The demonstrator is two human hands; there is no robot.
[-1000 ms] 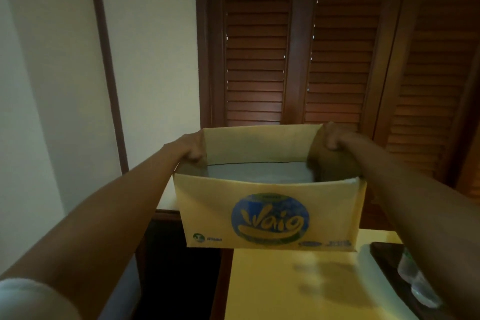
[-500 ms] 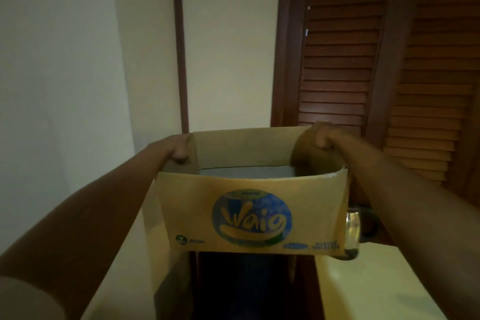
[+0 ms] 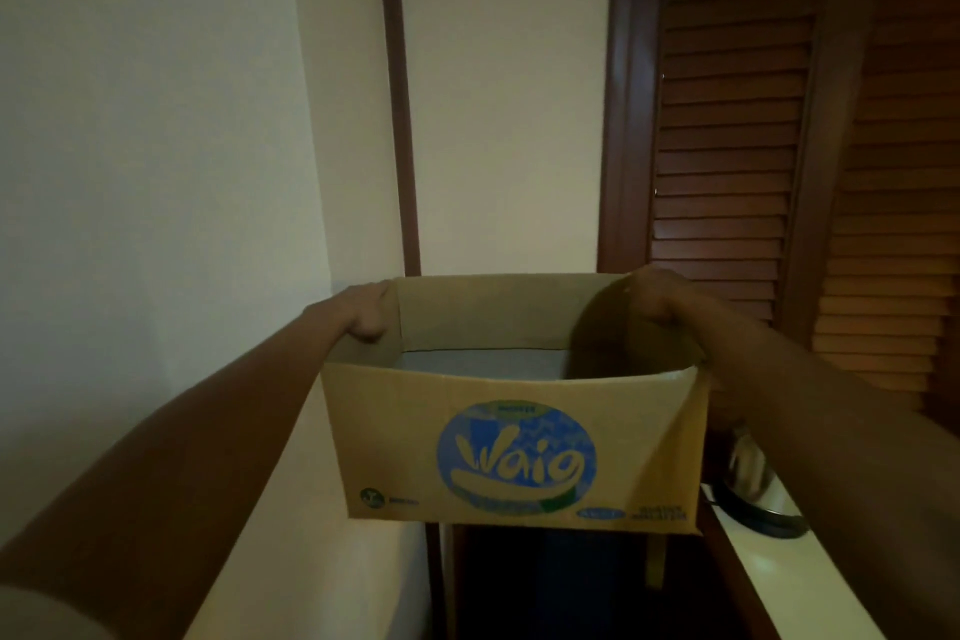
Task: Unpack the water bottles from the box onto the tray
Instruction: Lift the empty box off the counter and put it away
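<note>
**Box held aloft, apparently emptied; tray out of view**

I see the cardboard water-bottle box (image 3: 514, 436) lifted clear of any surface, held out in front of the camera with its printed blue logo panel facing me. The left hand (image 3: 363, 314) is curled over the box's left top edge, fingers closed on the cardboard; the right hand (image 3: 655, 299) grips the far right corner of the rim in the same closed fashion. Both arms are stretched forward.

Contents: what shows of the interior is a pale grey floor panel (image 3: 480, 363) and bare inner walls. No bottle necks or caps rise into view (the near wall hides the front strip of the floor, so I cannot rule out something lying flat there).

Progress, as I judge it: unpacking appears finished or close to it, and the carton looks light in the hands. The tray and the bottles themselves are not visible, so I cannot confirm their placement.

To the right, a pale countertop (image 3: 779, 572) carries a dark, shiny round vessel (image 3: 753, 488), blurred beyond identification. Louvred wooden doors (image 3: 727, 145) stand behind.

Remaining, likely: set the carton aside.
</note>
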